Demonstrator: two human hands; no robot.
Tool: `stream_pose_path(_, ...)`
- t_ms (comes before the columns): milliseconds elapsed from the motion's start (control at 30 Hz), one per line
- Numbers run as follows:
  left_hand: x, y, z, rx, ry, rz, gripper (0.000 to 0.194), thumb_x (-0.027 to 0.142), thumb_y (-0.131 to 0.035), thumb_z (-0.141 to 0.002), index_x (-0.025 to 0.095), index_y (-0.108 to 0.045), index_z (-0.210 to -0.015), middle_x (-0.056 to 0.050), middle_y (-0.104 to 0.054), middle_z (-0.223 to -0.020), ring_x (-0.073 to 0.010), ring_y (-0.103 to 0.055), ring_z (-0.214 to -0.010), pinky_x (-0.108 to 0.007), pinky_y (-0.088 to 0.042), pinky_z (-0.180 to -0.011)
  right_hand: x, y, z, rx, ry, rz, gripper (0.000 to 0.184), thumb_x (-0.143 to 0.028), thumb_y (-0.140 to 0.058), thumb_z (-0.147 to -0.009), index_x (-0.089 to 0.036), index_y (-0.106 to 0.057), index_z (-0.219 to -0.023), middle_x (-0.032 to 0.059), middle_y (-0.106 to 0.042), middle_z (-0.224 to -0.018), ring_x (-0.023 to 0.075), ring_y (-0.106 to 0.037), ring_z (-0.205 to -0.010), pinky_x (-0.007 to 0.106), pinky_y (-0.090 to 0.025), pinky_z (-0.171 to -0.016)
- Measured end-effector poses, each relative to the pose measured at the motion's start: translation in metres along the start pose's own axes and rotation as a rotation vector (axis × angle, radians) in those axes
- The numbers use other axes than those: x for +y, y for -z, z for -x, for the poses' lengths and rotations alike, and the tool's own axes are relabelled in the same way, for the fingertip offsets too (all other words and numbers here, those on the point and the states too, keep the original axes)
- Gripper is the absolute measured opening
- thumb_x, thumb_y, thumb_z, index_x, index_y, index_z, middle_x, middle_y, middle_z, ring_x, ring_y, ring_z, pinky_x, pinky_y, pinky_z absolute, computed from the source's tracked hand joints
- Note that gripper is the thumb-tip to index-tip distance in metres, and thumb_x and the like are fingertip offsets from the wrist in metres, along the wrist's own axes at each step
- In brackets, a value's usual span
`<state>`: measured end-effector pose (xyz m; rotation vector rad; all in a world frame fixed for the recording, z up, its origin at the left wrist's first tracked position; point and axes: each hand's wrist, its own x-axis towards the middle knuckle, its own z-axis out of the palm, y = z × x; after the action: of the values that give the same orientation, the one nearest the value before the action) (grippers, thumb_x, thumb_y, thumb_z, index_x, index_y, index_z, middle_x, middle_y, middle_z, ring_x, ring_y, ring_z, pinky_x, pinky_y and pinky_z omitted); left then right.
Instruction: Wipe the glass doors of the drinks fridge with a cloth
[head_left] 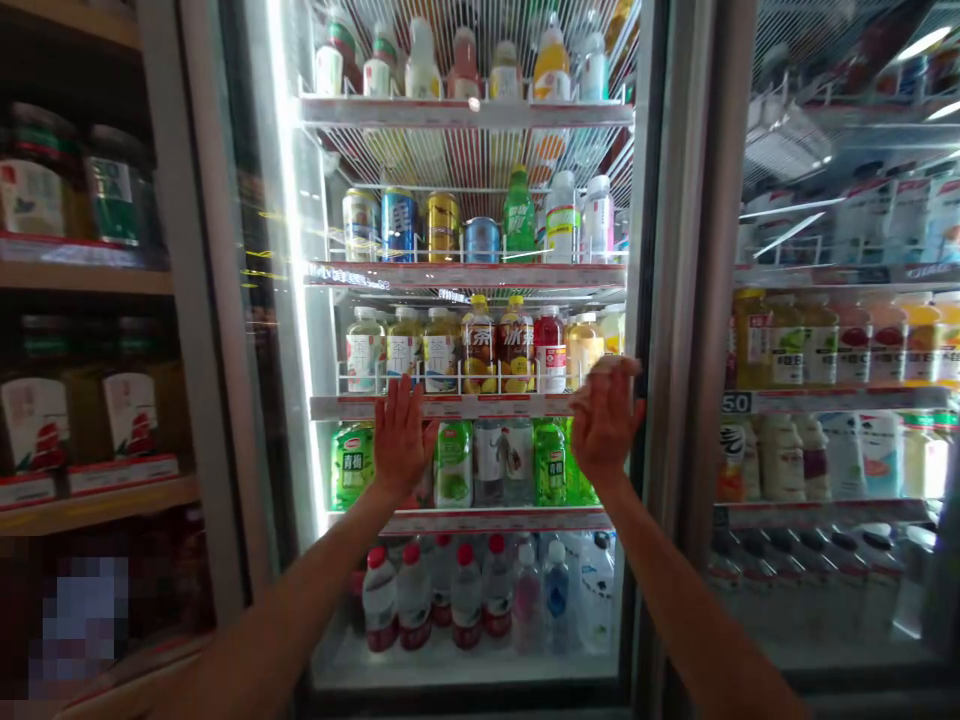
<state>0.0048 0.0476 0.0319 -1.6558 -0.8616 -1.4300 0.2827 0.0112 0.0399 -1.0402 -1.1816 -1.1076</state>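
Observation:
I face a lit drinks fridge with bottles and cans on wire shelves (465,405). My left hand (401,435) is raised, palm forward and fingers spread, open and holding nothing, in front of the shelf rail above the green tea bottles (352,462). My right hand (604,415) is up at the same height beside the fridge's right door frame (646,300). Its fingers are together and slightly bent at the tips, and nothing is in them. Whether either hand touches the shelf or the frame I cannot tell.
A glass door pane (240,300) stands at the left of the opening. A second fridge (832,400) with a closed, reflecting glass door is on the right. Wooden shelves (90,280) with jars are on the far left. White bottles with red caps (420,600) fill the bottom shelf.

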Motion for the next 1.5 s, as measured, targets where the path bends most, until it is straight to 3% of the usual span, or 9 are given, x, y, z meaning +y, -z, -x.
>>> stream_pose_path(133, 0.008, -0.004, 0.009, 0.014, 0.004, -0.004, 0.064, 0.034, -0.042, -0.088, 0.02, -0.011, -0.142, -0.009, -0.014, -0.148, -0.0239, -0.008, -0.137, -0.047, -0.01, -0.112, -0.003, -0.004, 0.01, 0.037, -0.13, 0.007, 0.054, -0.029, -0.037, -0.087, -0.019, -0.026, -0.139, 0.0142, -0.027, -0.146, 0.0297, -0.022, -0.135, 0.056, -0.018, -0.104)
stream_pose_path(300, 0.024, -0.008, 0.03, -0.05, -0.105, -0.015, 0.064, 0.03, -0.045, -0.086, 0.02, -0.015, -0.142, -0.008, -0.018, -0.147, -0.023, -0.013, -0.137, -0.045, -0.012, -0.112, -0.059, -0.004, 0.038, -0.236, 0.347, -0.107, 0.047, -0.029, -0.038, -0.087, -0.025, -0.035, -0.134, 0.0063, -0.04, -0.14, 0.0192, -0.022, -0.136, 0.048, -0.01, -0.11)
stream_pose_path(533, 0.025, -0.01, 0.04, -0.08, -0.098, -0.063, 0.063, 0.031, -0.045, -0.086, 0.016, -0.016, -0.141, -0.013, -0.023, -0.145, -0.0241, -0.015, -0.136, -0.045, -0.013, -0.111, 0.013, 0.006, 0.045, 0.01, -0.082, 0.051, 0.051, -0.029, -0.038, -0.087, -0.015, -0.033, -0.136, 0.0176, -0.029, -0.144, 0.0282, -0.023, -0.135, 0.055, -0.016, -0.105)
stream_pose_path(700, 0.028, -0.008, 0.043, -0.099, -0.104, -0.061, 0.065, 0.03, -0.045, -0.086, 0.018, -0.015, -0.142, -0.012, -0.021, -0.146, -0.0254, -0.013, -0.137, -0.047, -0.014, -0.11, -0.039, 0.002, 0.07, -0.169, 0.248, -0.098, 0.04, -0.027, -0.041, -0.086, -0.021, -0.047, -0.125, 0.0111, -0.041, -0.138, 0.0231, -0.026, -0.134, 0.05, -0.014, -0.108)
stream_pose_path(767, 0.027, -0.005, 0.048, -0.126, -0.114, -0.059, 0.064, 0.029, -0.045, -0.086, 0.019, -0.015, -0.142, -0.012, -0.022, -0.146, -0.025, -0.014, -0.137, -0.047, -0.014, -0.11, -0.036, 0.005, 0.076, -0.19, 0.31, -0.115, 0.039, -0.027, -0.042, -0.085, -0.022, -0.048, -0.124, 0.0098, -0.044, -0.136, 0.0221, -0.027, -0.134, 0.051, -0.013, -0.109)
stream_pose_path(967, 0.03, -0.004, 0.065, -0.133, -0.107, -0.03, 0.067, 0.028, -0.047, -0.086, 0.019, -0.013, -0.142, -0.012, -0.022, -0.146, -0.0243, -0.013, -0.137, -0.047, -0.012, -0.111, 0.024, 0.017, 0.086, -0.053, -0.066, 0.047, 0.052, -0.028, -0.041, -0.086, -0.014, -0.033, -0.136, 0.0187, -0.026, -0.145, 0.0301, -0.022, -0.135, 0.057, -0.019, -0.103)
stream_pose_path(1167, 0.035, -0.005, 0.074, -0.15, -0.098, -0.018, 0.069, 0.027, -0.048, -0.085, 0.02, -0.011, -0.142, -0.011, -0.017, -0.147, -0.0245, -0.012, -0.137, -0.047, -0.011, -0.111, -0.042, 0.009, 0.112, -0.244, 0.259, -0.148, 0.042, -0.025, -0.044, -0.084, -0.023, -0.046, -0.126, 0.0093, -0.041, -0.139, 0.0227, -0.026, -0.134, 0.051, -0.01, -0.109)
stream_pose_path(1400, 0.039, -0.003, 0.091, -0.151, -0.095, -0.019, 0.07, 0.026, -0.049, -0.085, 0.019, -0.009, -0.142, -0.011, -0.016, -0.147, -0.0243, -0.01, -0.137, -0.047, -0.009, -0.112, 0.017, 0.026, 0.114, -0.103, 0.01, 0.032, 0.049, -0.026, -0.043, -0.085, -0.016, -0.038, -0.133, 0.0175, -0.032, -0.143, 0.0283, -0.025, -0.134, 0.055, -0.014, -0.106)
stream_pose_path(1500, 0.046, -0.003, 0.102, -0.177, -0.091, -0.009, 0.07, 0.027, -0.05, -0.085, 0.02, -0.01, -0.142, -0.01, -0.019, -0.147, -0.0247, -0.01, -0.137, -0.048, -0.009, -0.111, -0.003, 0.023, 0.127, -0.153, 0.07, -0.025, 0.048, -0.025, -0.043, -0.085, -0.018, -0.038, -0.133, 0.0155, -0.031, -0.144, 0.0268, -0.024, -0.135, 0.054, -0.013, -0.107)
